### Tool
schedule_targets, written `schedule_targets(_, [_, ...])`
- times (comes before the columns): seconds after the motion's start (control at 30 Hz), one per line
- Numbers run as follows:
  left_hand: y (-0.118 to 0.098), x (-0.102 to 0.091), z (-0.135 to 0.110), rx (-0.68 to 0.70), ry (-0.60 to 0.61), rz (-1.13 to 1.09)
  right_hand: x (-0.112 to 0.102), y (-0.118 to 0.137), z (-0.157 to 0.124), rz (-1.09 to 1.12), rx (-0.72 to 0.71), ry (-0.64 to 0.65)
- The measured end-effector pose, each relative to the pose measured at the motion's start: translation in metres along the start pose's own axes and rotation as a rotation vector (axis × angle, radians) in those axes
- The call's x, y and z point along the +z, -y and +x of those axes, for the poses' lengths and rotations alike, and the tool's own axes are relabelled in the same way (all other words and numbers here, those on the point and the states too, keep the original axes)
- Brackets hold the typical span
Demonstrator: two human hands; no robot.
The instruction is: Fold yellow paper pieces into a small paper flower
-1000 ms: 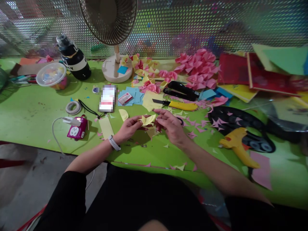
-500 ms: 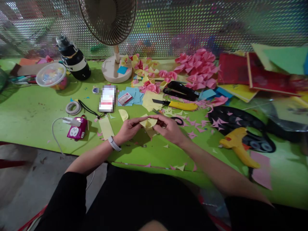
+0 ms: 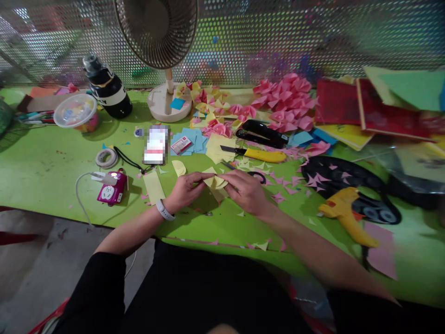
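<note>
Between my two hands is a folded yellow paper piece [image 3: 215,183] with rounded edges. My left hand [image 3: 187,189] pinches its left end, thumb and fingers together. At the right end my right hand [image 3: 245,189] grips it the same way. Just below the piece lies more pale yellow paper [image 3: 219,195], partly covered. Left of it rests a folded yellow half-round [image 3: 179,168] and a yellow paper strip [image 3: 154,187]. Scissors [image 3: 257,177], mostly hidden, sit behind my right hand. A yellow utility knife [image 3: 264,155] lies beyond, beside square yellow sheets [image 3: 218,147].
A black stapler [image 3: 262,133] and pink folded flowers [image 3: 287,99] lie at the back near a fan [image 3: 169,111]. To the right are a black palette [image 3: 325,169] and yellow glue gun [image 3: 347,215]. A purple power adapter [image 3: 113,188] and tape roll [image 3: 106,158] sit left.
The yellow paper piece has tilted in my hands, so its fold looks flatter and more closed. My right hand's fingers have curled more over its end. The view has shifted slightly.
</note>
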State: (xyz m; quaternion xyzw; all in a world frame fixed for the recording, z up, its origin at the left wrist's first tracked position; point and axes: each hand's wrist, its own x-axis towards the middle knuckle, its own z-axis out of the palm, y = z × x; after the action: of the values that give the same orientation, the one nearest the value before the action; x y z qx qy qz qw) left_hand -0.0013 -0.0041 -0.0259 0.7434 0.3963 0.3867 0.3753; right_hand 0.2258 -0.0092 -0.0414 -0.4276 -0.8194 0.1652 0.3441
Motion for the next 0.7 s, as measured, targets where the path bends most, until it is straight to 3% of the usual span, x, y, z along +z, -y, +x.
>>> schedule_targets(0.23, [0.001,-0.001,-0.001,0.070,0.028,0.084,0.002,0.003,0.001,0.159,0.011,0.027])
schedule_targets(0.7, [-0.008,-0.001,-0.006,0.181,0.015,0.189,-0.005,0.013,0.004,-0.131,-0.146,0.048])
